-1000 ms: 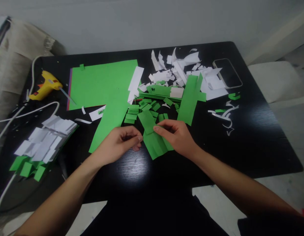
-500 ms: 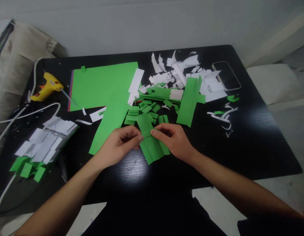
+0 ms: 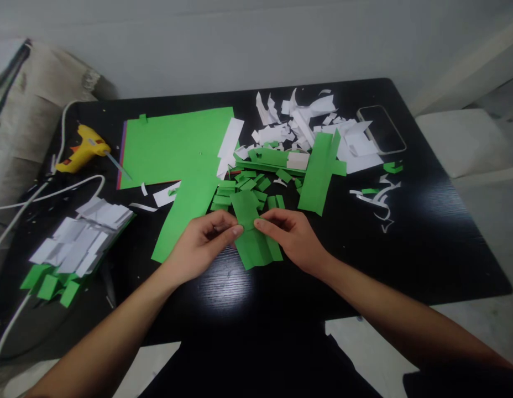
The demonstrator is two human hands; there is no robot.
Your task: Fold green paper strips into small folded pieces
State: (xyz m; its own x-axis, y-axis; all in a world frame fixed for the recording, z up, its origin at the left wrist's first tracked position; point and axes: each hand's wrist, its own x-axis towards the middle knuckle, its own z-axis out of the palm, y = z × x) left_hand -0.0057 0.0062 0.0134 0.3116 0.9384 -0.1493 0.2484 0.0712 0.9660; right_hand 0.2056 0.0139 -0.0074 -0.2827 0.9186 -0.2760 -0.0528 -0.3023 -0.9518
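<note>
A creased piece of green paper [image 3: 258, 247] is held between my two hands above the front half of the table. My left hand [image 3: 204, 240] pinches its left edge with thumb and fingers. On the opposite edge, my right hand [image 3: 292, 237] pinches it, thumb on top at a crosswise fold. The fingers underneath are partly hidden. Just beyond the paper lies a pile of small folded green paper pieces [image 3: 246, 181]. A long green strip [image 3: 190, 213] lies by my left hand, and a folded green strip [image 3: 317, 177] lies beyond my right hand.
A yellow glue gun [image 3: 84, 149] with a white cord lies at the left. Nearer stands a stack of white and green folded paper [image 3: 80, 240]. Large green sheets [image 3: 173, 143] lie at the back. White scraps [image 3: 302, 119] and a phone [image 3: 383, 130] are at the back right.
The near end of the held green paper has tilted up slightly and looks shorter. Both hands keep their pinch in nearly the same place. The view has shifted a little.
</note>
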